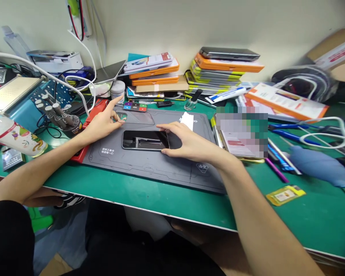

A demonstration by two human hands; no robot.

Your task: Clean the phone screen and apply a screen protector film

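Observation:
My right hand (186, 142) grips the right end of a black-screened smartphone (143, 140), thumb on its near edge and fingers along the far one. The phone lies face up on a dark grey work mat (161, 168), and its glass shows a reflection. Just beyond it is a clear phone case (139, 117) with a camera patch at its left end. My left hand (105, 120) has its thumb and curled fingers at that left end, while the index finger points outward. Part of the case's left edge is hidden by those fingers.
Left of the mat stand a screwdriver holder (71, 124) and a patterned cup (17, 138). Stacked boxes (155, 73) line the wall. To the right lie a blue air blower (319, 165), blue-handled pliers (290, 126) and a yellow packet (286, 194). A glass bottle (192, 101) stands behind the mat.

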